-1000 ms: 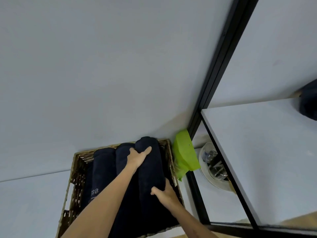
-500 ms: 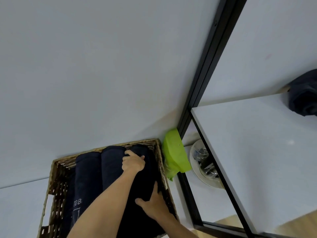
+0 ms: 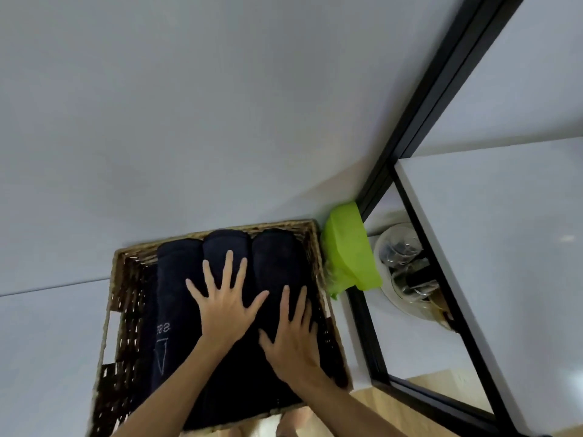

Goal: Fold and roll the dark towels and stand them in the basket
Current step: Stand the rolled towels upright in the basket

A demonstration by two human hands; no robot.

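**Three rolled towels in the basket, both hands flat on top**

Three dark rolled towels fill one woven basket [image 3: 118, 298], side by side: the left towel [image 3: 176, 279], the middle towel [image 3: 225, 244] and the right towel [image 3: 274, 253]. Two hands are in view. The left hand [image 3: 225, 305] lies spread on the middle towel, its grip released, fingers straight. The right hand [image 3: 291, 334] lies flat on the right towel, also released, fingers straight and close to the basket's right wall.

The towels reach the basket's far rim; a strip of open room shows along its left wall. The basket stands in the corner by a wall, with a green cloth [image 3: 350, 253] just beside its right far corner and a black frame [image 3: 419, 121] beyond.

The left towel bears pale stitching, a triangle and characters too unclear to read.
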